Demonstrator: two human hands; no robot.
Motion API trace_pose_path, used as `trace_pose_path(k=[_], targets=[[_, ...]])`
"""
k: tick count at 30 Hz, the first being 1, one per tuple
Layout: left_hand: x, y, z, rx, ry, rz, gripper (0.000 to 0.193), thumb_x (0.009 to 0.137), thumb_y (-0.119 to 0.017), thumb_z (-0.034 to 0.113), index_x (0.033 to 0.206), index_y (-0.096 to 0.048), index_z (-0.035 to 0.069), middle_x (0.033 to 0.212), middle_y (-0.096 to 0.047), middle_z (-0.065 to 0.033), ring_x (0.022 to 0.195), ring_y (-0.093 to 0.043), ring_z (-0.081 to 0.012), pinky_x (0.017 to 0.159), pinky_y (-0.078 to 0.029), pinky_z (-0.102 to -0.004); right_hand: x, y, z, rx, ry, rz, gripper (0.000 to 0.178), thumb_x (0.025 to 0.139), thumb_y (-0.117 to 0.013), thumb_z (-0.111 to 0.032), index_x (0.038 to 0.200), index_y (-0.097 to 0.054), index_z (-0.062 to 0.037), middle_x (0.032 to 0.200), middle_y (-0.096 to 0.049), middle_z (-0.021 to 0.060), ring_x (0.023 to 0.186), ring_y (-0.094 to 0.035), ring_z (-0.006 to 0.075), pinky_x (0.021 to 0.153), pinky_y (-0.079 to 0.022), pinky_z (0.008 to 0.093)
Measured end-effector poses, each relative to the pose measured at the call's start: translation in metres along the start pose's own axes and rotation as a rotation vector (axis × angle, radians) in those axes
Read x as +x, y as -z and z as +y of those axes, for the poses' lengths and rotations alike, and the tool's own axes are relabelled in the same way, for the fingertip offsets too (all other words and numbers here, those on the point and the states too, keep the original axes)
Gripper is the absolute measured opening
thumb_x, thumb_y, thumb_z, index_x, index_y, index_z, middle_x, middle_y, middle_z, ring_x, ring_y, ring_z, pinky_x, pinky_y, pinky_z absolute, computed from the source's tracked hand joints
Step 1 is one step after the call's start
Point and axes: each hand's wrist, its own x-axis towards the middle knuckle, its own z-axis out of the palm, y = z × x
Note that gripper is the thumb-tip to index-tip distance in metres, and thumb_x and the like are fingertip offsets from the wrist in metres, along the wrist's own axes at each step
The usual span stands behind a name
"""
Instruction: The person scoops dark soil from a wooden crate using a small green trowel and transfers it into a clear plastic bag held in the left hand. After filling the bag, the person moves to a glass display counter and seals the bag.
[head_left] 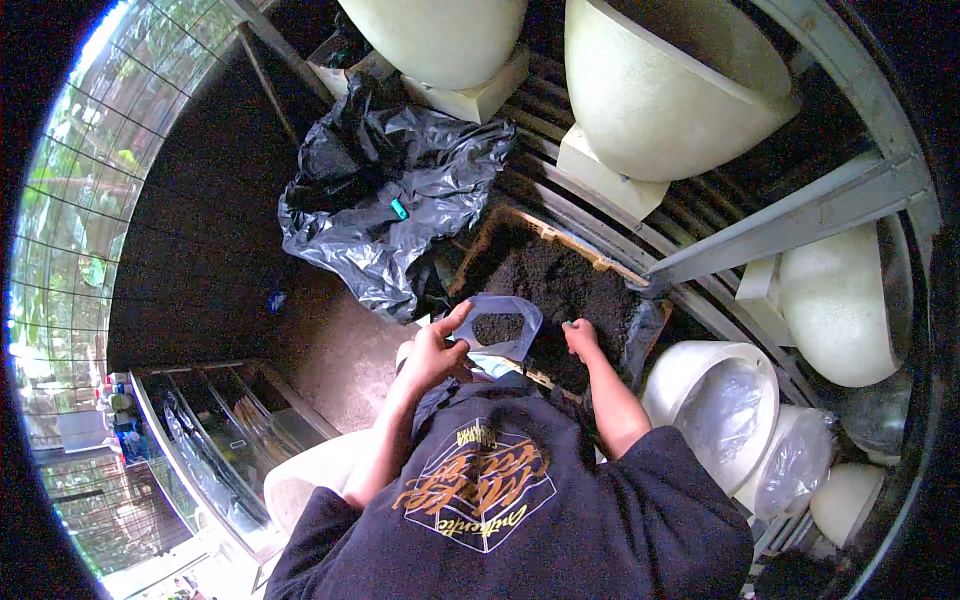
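My left hand (440, 350) is closed on the edge of a clear plastic bag (533, 322), its mouth spread wide. Dark soil shows within the bag's opening; whether it lies inside or is seen through the plastic is unclear. Just right of the bag, my right hand (582, 340) is closed over the crate, with a small teal tip showing at its fingers. The rest of what it grips is hidden against the dark soil (555, 272). That soil fills a crate with an orange-yellow rim (565, 237) in front of me.
A crumpled black plastic bag (345, 215) spreads at the far left, with a small teal object (399, 208) on it. Large pale pots (665, 95) stand on a slatted metal rack behind a grey beam (780, 235). More pots (700, 375), some with clear plastic, sit at the right.
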Motion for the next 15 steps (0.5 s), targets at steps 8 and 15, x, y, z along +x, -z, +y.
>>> trace_pose_path(k=[8, 15], targets=[[0.000, -0.003, 0.008, -0.042, -0.012, -0.015, 0.066, 0.079, -0.049, -0.004, 0.142, -0.037, 0.009, 0.142, -0.045, -0.0038, 0.080, -0.067, -0.0149, 0.064, -0.055, -0.0264, 0.009, -0.006, 0.014, 0.177, -0.029, -0.053, 0.027, 0.091, -0.061, -0.026, 0.077, -0.052, -0.0048, 0.057, -0.049, 0.0031, 0.042, -0.044, 0.0148, 0.039, -0.038, 0.0334], [0.008, -0.002, 0.005, -0.059, -0.062, -0.046, 0.066, 0.079, -0.047, -0.006, 0.143, -0.036, 0.007, 0.145, -0.040, -0.0033, 0.075, -0.066, -0.0127, 0.059, -0.054, -0.0261, -0.015, 0.028, 0.015, 0.332, -0.098, -0.208, 0.023, 0.092, -0.059, -0.026, 0.088, -0.049, -0.0057, 0.068, -0.049, 0.0018, 0.047, -0.039, 0.0088, 0.041, -0.035, 0.0282]])
